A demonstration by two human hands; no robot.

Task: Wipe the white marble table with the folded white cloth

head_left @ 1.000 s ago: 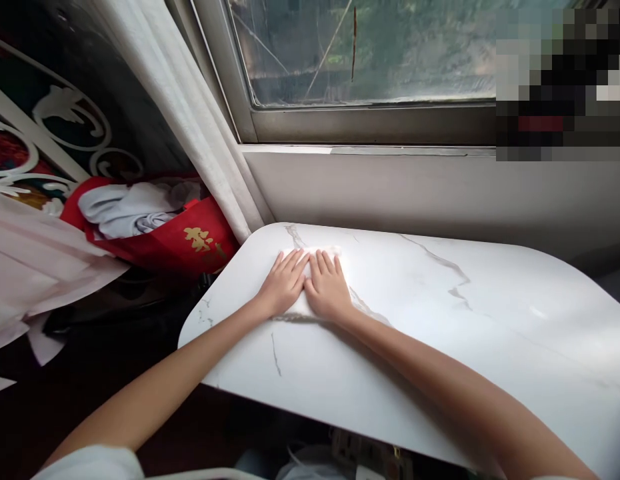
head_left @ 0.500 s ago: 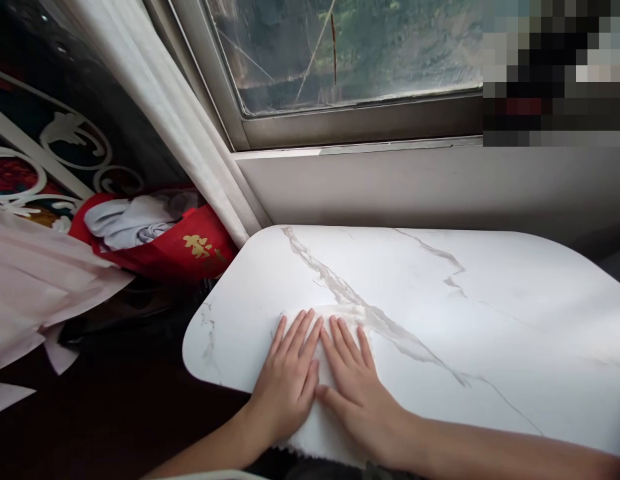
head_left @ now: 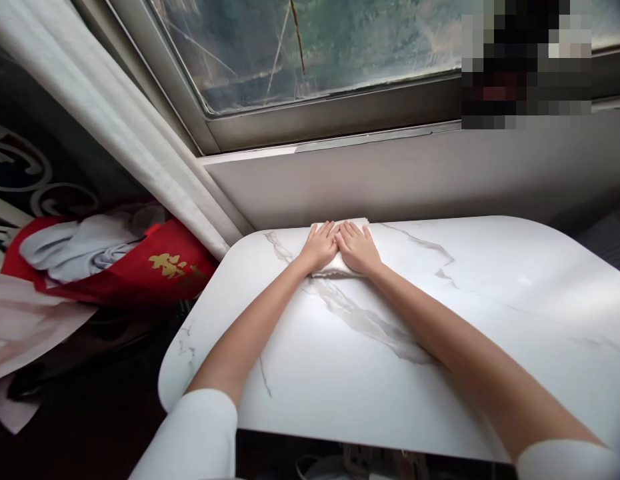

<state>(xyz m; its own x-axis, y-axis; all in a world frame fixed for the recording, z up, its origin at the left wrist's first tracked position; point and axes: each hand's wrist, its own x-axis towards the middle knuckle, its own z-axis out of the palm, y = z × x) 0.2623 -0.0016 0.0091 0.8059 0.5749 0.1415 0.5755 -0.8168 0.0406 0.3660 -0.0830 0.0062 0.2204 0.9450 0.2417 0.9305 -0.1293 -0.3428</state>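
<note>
A folded white cloth (head_left: 340, 268) lies at the far edge of the white marble-patterned table (head_left: 300, 373). My left hand (head_left: 320, 247) rests flat on its left part, palm down with the fingers stretched forward. Beside it, my right hand (head_left: 359, 247) presses flat on the right part, its fingers slightly spread. The two hands touch or nearly touch at the thumbs. Both arms reach out straight over the table top, and the cloth under the palms is hidden.
Behind the table stand a pale wall (head_left: 340, 180) and a framed window (head_left: 340, 53). A white curtain (head_left: 115, 127) hangs at the left, near a red bag (head_left: 175, 267) holding grey cloth (head_left: 85, 247). Dark items sit under the table's front edge.
Both hands have slid forward with the cloth, from near the table's front edge to its far edge. The view has shifted somewhat, and the white sleeves now show.
</note>
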